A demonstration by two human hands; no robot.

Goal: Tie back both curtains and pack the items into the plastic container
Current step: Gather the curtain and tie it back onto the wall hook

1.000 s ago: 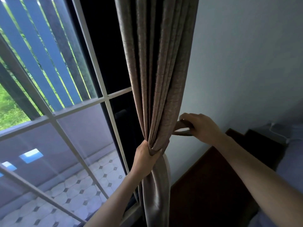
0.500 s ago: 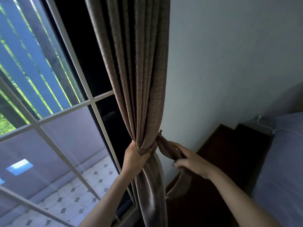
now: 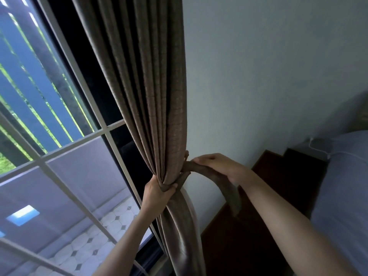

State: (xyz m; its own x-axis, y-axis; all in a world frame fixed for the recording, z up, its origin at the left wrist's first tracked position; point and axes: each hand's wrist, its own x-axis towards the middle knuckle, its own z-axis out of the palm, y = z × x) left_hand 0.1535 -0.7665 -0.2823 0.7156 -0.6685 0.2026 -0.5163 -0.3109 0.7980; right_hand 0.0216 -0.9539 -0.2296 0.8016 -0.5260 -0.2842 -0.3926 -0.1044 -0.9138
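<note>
Head view: left hand (image 3: 159, 191) grips bunched curtain (image 3: 159, 96); right hand (image 3: 221, 168) seemingly holds tieback (image 3: 229, 188) beside wall (image 3: 258, 76).

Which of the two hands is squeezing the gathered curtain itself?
The left hand, nearer the window, grips the bunched curtain. The right hand holds only the tieback strap beside the wall.

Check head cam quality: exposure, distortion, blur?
Head view: window is bright, and room side is dim; wide-angle bends the window bars; curtain, left hand and right hand on the tieback look sharp; dark cabinet is underexposed.
</note>
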